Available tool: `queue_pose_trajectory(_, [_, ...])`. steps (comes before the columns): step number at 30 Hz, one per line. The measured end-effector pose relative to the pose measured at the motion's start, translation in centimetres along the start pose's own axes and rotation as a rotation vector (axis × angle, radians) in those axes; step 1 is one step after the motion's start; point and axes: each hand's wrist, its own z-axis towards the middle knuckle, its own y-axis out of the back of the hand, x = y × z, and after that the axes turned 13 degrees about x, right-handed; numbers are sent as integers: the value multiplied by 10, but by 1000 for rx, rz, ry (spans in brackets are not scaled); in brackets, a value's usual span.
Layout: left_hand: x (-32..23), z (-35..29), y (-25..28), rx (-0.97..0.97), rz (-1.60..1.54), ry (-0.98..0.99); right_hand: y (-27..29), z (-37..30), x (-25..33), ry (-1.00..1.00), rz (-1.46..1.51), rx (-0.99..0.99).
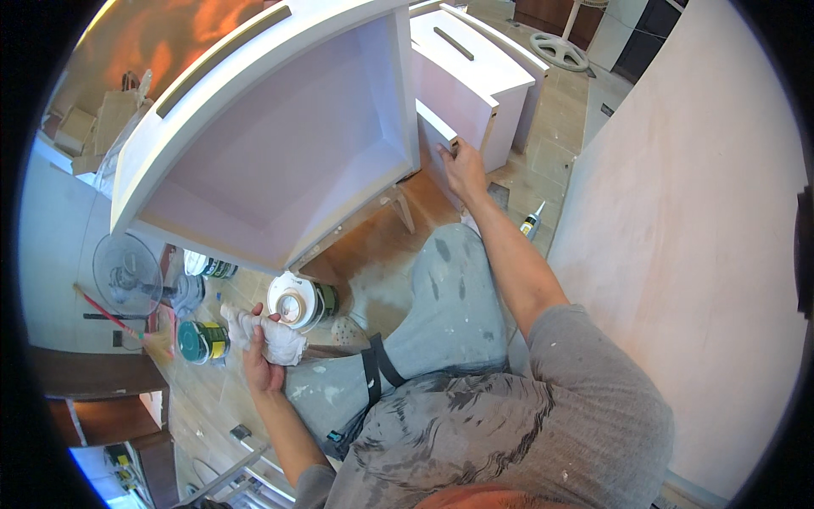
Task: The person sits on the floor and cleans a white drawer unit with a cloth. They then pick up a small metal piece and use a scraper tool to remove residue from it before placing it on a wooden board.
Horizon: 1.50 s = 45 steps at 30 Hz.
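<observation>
My left hand (pixel 259 366) is closed around a bunched white cloth (pixel 284 341), held above my bent left leg. My right hand (pixel 466 174) reaches forward and grips the end of a white board (pixel 435 125), fingers over its edge. That board's far end runs out of sight behind a large white box-shaped cabinet piece (pixel 271 144). The piece stands tilted in front of me, with a curved edge, a grey-brown strip along it and a pinkish hollow inside. Beyond my right hand are more white furniture pieces (pixel 487 64), one carrying a similar strip.
A lidded paint bucket (pixel 326 299) with a tape roll (pixel 290 309) on top stands near my left hand. Left of it are a green paint bucket (pixel 195 341) and a fan (pixel 127 273). A sealant tube (pixel 532 220) lies by my right forearm. A large pale panel (pixel 678 254) rises at right.
</observation>
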Motion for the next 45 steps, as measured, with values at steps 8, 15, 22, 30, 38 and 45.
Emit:
queue_pose_trajectory(8, [-7, 5, -6, 28, -62, 56, 13, 18, 8, -56, 14, 1])
queue_pose_trajectory(15, [-6, 9, -4, 30, -72, 78, 6, 11, -25, -8, 100, -100])
queue_pose_trajectory(22, [-5, 14, -8, 67, -56, 93, 9, 18, -40, -40, 204, -84])
queue_pose_trajectory(30, [-2, 7, -4, 56, -74, 65, 9, -19, -30, 37, 336, -404])
queue_pose_trajectory(38, [-13, 7, -96, 197, -163, -37, -15, -122, 141, 834, 384, 656])
queue_pose_trajectory(45, [-32, 14, -153, -64, 257, 32, -53, -103, 204, 969, 417, 1184])
